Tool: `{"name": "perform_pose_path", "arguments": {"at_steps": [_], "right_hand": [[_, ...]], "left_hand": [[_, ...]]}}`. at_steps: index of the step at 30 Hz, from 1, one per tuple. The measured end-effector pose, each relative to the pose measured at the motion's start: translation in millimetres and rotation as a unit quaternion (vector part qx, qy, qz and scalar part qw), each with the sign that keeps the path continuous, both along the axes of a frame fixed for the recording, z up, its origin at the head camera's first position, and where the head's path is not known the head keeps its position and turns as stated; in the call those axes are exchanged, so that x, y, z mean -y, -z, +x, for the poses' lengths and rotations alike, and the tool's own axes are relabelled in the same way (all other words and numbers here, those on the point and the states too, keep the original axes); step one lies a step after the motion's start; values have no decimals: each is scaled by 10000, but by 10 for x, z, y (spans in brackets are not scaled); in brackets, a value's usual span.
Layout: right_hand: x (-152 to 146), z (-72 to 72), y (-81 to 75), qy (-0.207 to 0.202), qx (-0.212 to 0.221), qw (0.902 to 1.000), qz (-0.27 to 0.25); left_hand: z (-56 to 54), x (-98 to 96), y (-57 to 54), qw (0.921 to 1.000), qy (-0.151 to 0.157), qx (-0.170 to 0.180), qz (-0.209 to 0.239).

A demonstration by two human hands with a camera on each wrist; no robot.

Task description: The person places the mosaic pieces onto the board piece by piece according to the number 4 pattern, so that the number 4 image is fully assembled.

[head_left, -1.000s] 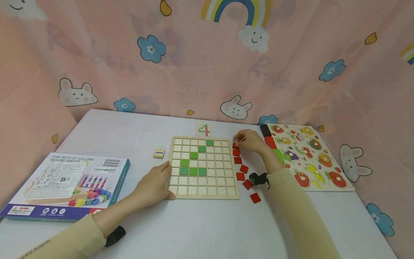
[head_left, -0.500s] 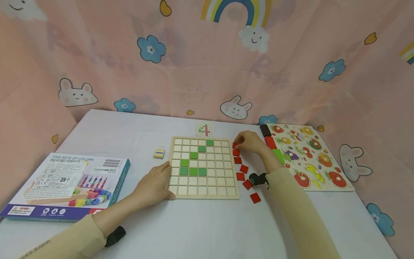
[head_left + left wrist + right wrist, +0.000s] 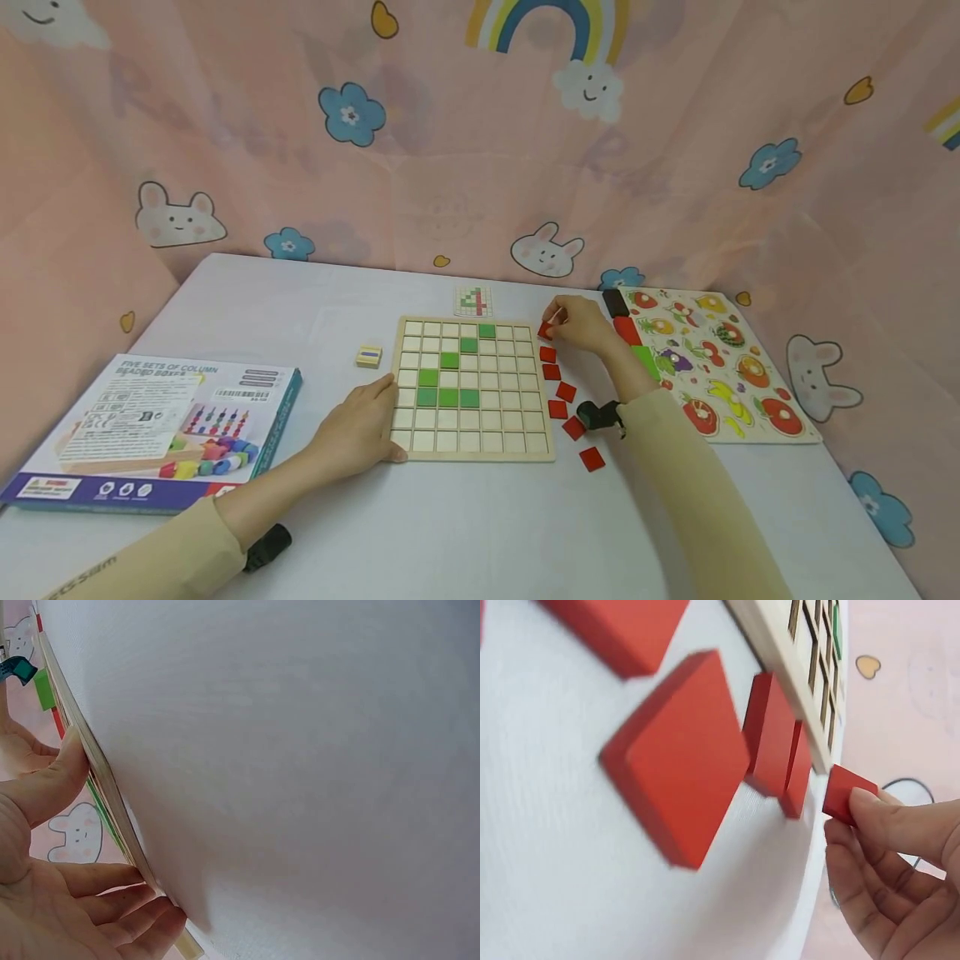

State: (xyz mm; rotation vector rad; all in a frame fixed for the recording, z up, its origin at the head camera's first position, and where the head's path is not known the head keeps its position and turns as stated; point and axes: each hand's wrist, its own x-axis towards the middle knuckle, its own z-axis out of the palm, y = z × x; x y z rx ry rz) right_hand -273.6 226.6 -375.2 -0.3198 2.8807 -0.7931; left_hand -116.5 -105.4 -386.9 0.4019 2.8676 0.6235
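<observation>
My right hand (image 3: 581, 323) pinches a red square tile (image 3: 845, 793) between thumb and fingertips, just beyond the far right corner of the wooden grid board (image 3: 472, 457). In the right wrist view the tile is tilted. Several other red tiles (image 3: 557, 409) lie in a loose line along the board's right side. Green tiles (image 3: 449, 397) sit in several of the board's cells, in a diagonal and a short row. My left hand (image 3: 356, 425) rests against the board's left edge, its thumb at the near corner. The left wrist view shows its extended fingers touching that edge.
A small card (image 3: 473, 302) with a green and red figure 4 lies behind the board. A small pale yellow block (image 3: 368, 357) is to its left. The boxed bead set (image 3: 150, 433) occupies the left side, a fruit puzzle board (image 3: 720, 367) the right.
My right hand has moved down to the farthest red tile and pinched it, then lifted slightly with it. My left hand and the board have stayed in place.
</observation>
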Motion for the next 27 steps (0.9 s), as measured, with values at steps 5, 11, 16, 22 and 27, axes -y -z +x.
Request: {"name": "perform_pose_path", "arguments": {"at_steps": [5, 11, 16, 22, 27], "right_hand": [[176, 45, -45, -29, -155, 9994, -296], [417, 78, -39, -447, -106, 9980, -442], [555, 99, -20, -698, -106, 9959, -563], [673, 111, 10, -871, -20, 9945, -573], [733, 100, 41, -965, 0, 9944, -437]], "left_hand": [[-2, 1, -1, 10000, 3, -8, -7], [-4, -5, -3, 10000, -14, 38, -6], [-5, -11, -3, 10000, -41, 77, -11], [0, -6, -3, 10000, -38, 47, -1], [5, -3, -5, 10000, -32, 19, 7]]}}
